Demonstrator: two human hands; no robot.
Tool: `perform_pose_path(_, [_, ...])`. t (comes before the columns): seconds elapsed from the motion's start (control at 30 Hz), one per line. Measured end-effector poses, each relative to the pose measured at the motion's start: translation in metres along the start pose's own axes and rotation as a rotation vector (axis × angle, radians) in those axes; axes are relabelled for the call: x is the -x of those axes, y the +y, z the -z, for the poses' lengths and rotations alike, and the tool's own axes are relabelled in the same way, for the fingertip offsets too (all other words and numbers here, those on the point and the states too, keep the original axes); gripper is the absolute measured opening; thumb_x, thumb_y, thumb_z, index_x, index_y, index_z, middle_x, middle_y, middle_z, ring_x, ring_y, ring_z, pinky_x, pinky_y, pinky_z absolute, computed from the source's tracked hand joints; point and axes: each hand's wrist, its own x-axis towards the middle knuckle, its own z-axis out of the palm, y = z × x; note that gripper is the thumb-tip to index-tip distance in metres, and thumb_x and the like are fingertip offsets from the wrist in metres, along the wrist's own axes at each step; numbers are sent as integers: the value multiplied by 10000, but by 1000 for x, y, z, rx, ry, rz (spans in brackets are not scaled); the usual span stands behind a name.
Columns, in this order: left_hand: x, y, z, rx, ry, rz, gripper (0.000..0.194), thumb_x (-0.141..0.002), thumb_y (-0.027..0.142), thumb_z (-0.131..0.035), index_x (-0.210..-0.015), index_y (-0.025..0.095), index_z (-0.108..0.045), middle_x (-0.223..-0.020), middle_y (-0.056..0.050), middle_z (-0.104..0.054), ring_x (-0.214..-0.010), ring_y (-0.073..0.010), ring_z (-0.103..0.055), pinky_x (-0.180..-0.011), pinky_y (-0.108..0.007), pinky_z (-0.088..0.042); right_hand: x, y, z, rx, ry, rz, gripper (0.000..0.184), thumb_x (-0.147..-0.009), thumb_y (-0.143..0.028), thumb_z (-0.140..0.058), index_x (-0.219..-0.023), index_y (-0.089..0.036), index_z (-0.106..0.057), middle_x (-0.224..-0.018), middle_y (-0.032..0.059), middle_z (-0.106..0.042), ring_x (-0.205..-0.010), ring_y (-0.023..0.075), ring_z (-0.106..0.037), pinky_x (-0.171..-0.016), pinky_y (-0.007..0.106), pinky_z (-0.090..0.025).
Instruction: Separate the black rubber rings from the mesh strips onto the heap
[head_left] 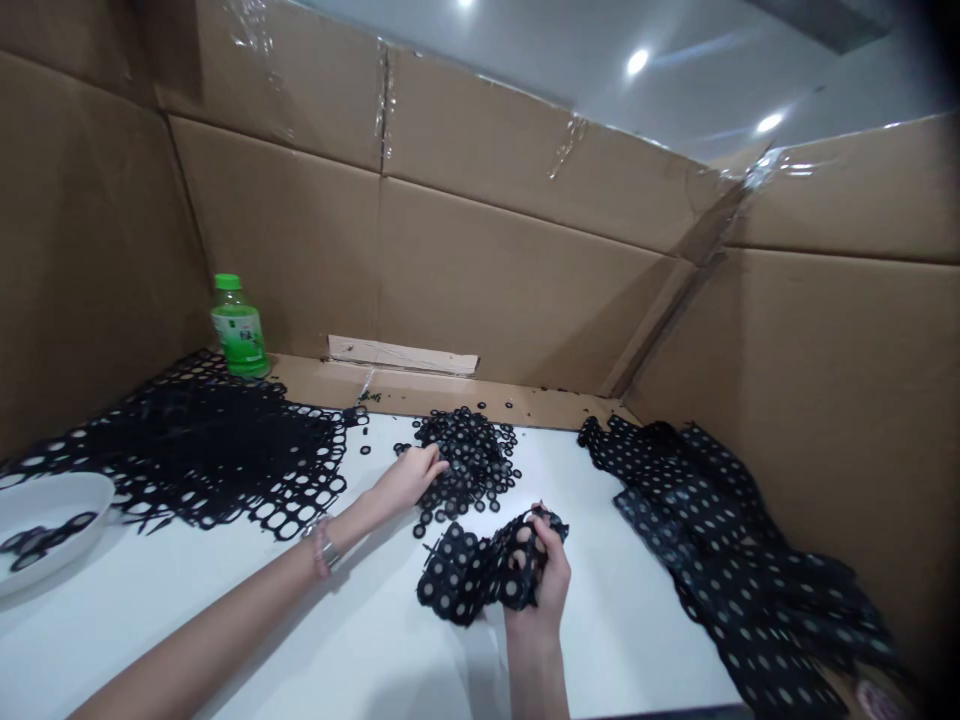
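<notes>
My right hand grips a crumpled black rubber sheet dotted with round rings, and part of the sheet hangs off to its left. My left hand, with a bracelet at the wrist, is at the left edge of a heap of small black rings. Its fingers are drawn together, and whatever they may hold is hidden. Several loose rings lie around the heap on the white table top.
Black punched-out webbing spreads over the left side. A white bowl with a few black rings stands at the far left. A green bottle is at the back. More dotted black sheets lie at right. Cardboard walls enclose the table.
</notes>
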Motion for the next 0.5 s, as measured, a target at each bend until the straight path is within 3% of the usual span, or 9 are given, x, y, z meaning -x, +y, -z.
perform_pose_path(0.1, [10, 10, 0, -86, 21, -41, 155, -784, 316, -524, -777, 185, -442, -763, -25, -519, -698, -178, -477, -641, -278, -358, 2, 0, -7, -146, 97, -124, 289, -511, -163, -703, -713, -186, -498, -445, -117, -453, -347, 25, -414, -308, 115, -304])
perform_pose_path(0.17, [26, 27, -4, -98, -11, -106, 185, -808, 351, -497, -750, 184, -443, -739, -10, -512, -665, -157, -460, -610, -257, -338, 3, 3, -9, -159, 116, -140, 282, -527, -160, -699, -711, -190, -487, -450, -115, -462, -341, 26, -409, -316, 118, -315])
perform_pose_path(0.33, [73, 73, -15, 83, -358, -210, 357, -833, 385, -451, -565, 168, -360, -508, 57, -352, -497, -85, -341, -485, -212, -239, 3, 11, -9, -112, 72, -62, 291, -556, -191, -687, -681, -196, -425, -444, -125, -418, -331, 25, -377, -323, 127, -299])
perform_pose_path(0.5, [86, 86, -16, 155, -429, -161, 318, -844, 320, -427, -579, 170, -335, -534, 53, -348, -517, -86, -346, -483, -205, -250, 4, 11, -9, -135, 69, -89, 325, -544, -187, -701, -681, -195, -407, -454, -126, -420, -340, 20, -379, -329, 121, -282])
